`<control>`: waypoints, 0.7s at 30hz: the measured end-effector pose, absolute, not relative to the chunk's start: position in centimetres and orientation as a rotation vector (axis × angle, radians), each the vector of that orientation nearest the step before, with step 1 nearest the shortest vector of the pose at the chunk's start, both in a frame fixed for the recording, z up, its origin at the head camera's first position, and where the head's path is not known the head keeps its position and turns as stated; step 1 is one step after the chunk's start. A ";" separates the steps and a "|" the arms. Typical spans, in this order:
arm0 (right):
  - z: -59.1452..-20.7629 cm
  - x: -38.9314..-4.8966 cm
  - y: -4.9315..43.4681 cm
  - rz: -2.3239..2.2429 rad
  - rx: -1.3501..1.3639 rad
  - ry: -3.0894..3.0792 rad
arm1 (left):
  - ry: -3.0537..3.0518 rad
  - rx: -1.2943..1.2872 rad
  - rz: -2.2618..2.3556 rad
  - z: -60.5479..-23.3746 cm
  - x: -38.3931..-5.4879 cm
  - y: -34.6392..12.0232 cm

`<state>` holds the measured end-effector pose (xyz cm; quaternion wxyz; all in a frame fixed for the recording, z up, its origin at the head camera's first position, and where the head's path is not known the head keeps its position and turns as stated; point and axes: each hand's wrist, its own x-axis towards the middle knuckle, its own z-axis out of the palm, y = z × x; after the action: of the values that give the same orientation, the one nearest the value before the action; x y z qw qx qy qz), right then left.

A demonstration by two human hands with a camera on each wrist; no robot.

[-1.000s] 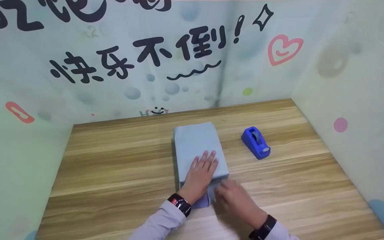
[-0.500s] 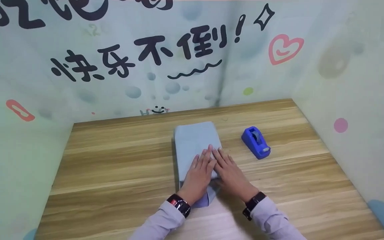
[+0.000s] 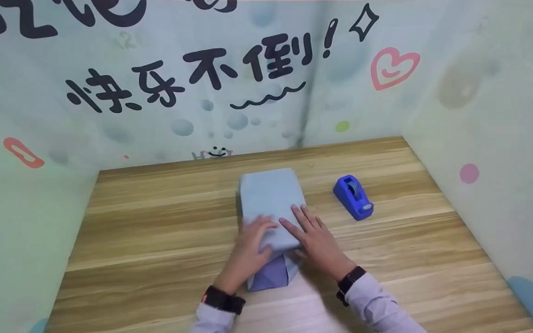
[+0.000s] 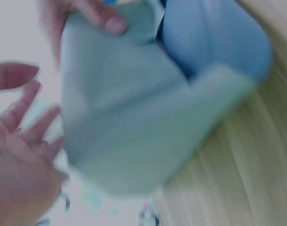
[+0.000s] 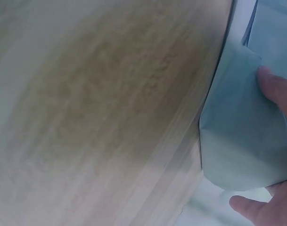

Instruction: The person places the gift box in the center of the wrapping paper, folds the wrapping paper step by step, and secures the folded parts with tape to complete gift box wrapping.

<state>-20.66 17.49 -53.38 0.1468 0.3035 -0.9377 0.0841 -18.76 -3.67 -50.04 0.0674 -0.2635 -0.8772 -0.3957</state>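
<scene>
A box-shaped parcel in pale blue paper point(image 3: 271, 194) lies on the table, its near end carrying a loose darker blue paper flap point(image 3: 270, 274). My right hand point(image 3: 321, 240) rests on the parcel's near right part with its fingers straight on top. In the right wrist view, its thumb point(image 5: 275, 89) presses on the folded paper of the end. My left hand point(image 3: 248, 252) is at the near left edge, fingers loosely bent and blurred. The left wrist view has its fingers point(image 4: 28, 106) beside the parcel with nothing gripped, and the flap point(image 4: 214, 42) sticking out.
A blue tape dispenser point(image 3: 353, 197) stands to the right of the parcel on the wood-grain table point(image 3: 155, 231). Printed fabric walls point(image 3: 266, 97) close off the back and both sides.
My right hand went from the near end onto the parcel's top and stays there. My left hand, earlier flat on top, has since moved left and toward me, uncovering more of the flap.
</scene>
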 end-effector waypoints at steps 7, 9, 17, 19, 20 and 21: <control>-53.3 -20.7 17.7 0.250 0.869 -2.734 | -2.947 -0.035 -1.077 -51.4 -16.8 -6.4; -53.2 -20.8 17.8 0.245 0.863 -2.746 | -3.031 0.029 -0.965 -52.1 -16.6 -6.1; -53.0 -20.7 17.7 0.253 0.870 -2.764 | -3.013 0.038 -0.634 -53.1 -17.1 -4.4; -53.0 -20.6 17.6 0.267 0.873 -2.762 | -2.997 0.036 -0.599 -53.2 -16.9 -4.5; -53.1 -20.6 17.6 0.274 0.875 -2.760 | -2.993 0.044 -0.607 -53.2 -16.9 -4.5; -53.1 -20.5 17.5 0.274 0.874 -2.759 | -2.994 0.049 -0.626 -53.3 -16.8 -4.6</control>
<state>-20.54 17.55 -53.11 0.1169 0.2985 -0.9426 0.0937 -16.78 -4.57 -53.27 0.0411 0.0158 -0.9779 -0.2045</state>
